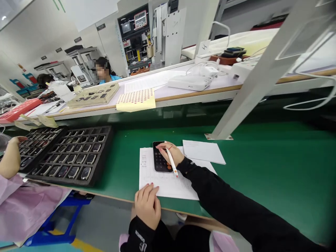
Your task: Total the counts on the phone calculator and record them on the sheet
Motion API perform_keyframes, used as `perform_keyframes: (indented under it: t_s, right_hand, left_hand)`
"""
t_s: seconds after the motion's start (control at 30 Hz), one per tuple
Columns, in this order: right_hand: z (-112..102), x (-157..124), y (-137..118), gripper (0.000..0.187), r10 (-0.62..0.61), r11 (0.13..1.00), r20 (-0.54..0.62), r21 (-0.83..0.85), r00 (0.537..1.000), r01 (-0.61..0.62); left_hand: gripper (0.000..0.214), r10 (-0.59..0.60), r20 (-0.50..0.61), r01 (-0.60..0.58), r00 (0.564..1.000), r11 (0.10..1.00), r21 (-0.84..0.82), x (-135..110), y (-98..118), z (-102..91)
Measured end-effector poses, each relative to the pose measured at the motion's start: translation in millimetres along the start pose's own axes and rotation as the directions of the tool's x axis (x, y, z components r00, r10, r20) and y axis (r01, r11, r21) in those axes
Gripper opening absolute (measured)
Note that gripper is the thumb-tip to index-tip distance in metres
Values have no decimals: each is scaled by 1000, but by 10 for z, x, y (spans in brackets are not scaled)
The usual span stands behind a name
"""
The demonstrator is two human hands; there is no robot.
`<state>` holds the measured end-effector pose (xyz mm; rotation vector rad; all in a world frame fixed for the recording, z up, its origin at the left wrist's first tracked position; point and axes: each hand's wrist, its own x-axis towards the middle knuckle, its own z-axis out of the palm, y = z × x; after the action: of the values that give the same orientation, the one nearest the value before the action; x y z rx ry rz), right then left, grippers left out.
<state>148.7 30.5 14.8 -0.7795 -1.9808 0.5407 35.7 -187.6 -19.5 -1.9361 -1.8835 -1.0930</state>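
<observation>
My right hand (pixel 170 154) holds a white pen (pixel 171 162) between its fingers while a fingertip touches the screen of a black phone (pixel 160 158) showing a calculator keypad. The phone lies on a printed sheet of paper (pixel 168 183) on the green bench (pixel 262 168). My left hand (pixel 147 204) rests at the near edge of that sheet with its fingers curled loosely and nothing in them. Both arms wear black sleeves.
Two black trays (pixel 73 155) of small devices sit at left, where another person's hand (pixel 12 154) and pink sleeve reach in. A second white sheet (pixel 203 151) lies beside the phone. A white post foot (pixel 217 136) stands behind. Other people sit beyond the far shelf.
</observation>
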Motion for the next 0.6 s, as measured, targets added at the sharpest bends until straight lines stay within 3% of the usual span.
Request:
perform_keyframes:
  t_s: [0.17,0.33,0.6]
  right_hand:
    - [-99,-82,206,10,45,999,2,5,999,-45]
    - [-112,-89,271,9,53,999,80,-9,995,-52]
    - [-72,-156,331,8,20,997,92,-74,996,-13]
  left_hand:
    - [39,-3,-49,4,999,1000,14,-34,-18,92]
    - [39,-8,-52,10,999,999,38,-29,3,103]
    - [40,12,-38,-10,999,999,49,-22,-1,101]
